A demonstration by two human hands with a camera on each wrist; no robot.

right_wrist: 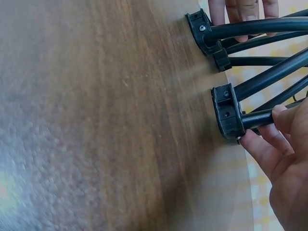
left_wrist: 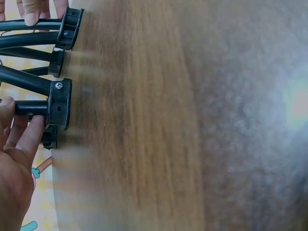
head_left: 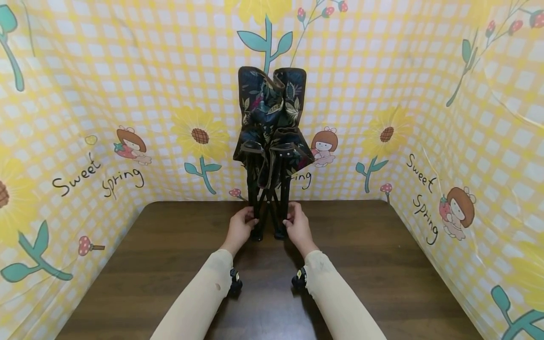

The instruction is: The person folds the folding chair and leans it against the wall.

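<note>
1. Fingers of the left hand (head_left: 240, 230) curl round the lower left legs of a folded camp stool (head_left: 271, 141), the thumb lying over a black tube just above its plastic foot (left_wrist: 59, 103).
2. Fingers of the right hand (head_left: 299, 228) wrap the lower right legs in the same way, their tips against a tube beside the round black foot (right_wrist: 226, 112).
3. Both hands grip the frame from opposite sides, near its base, with the crossed black legs (head_left: 269, 208) between them.
4. Folded shut, the stool stands upright on the tabletop (head_left: 170, 264), near the middle of the far edge and close to the backdrop.
5. Its four feet touch the wood, and they sit bunched close together.
6. Dark floral fabric (head_left: 272, 101) of the seat hangs gathered at the top of the frame, with a brown trim along its edges.
7. Beige sleeves (head_left: 204, 293) cover both forearms, which reach in from the near edge.
8. Yellow checked sheeting (head_left: 106, 118) printed with sunflowers and the words "Sweet Spring" walls the tabletop on three sides.
</note>
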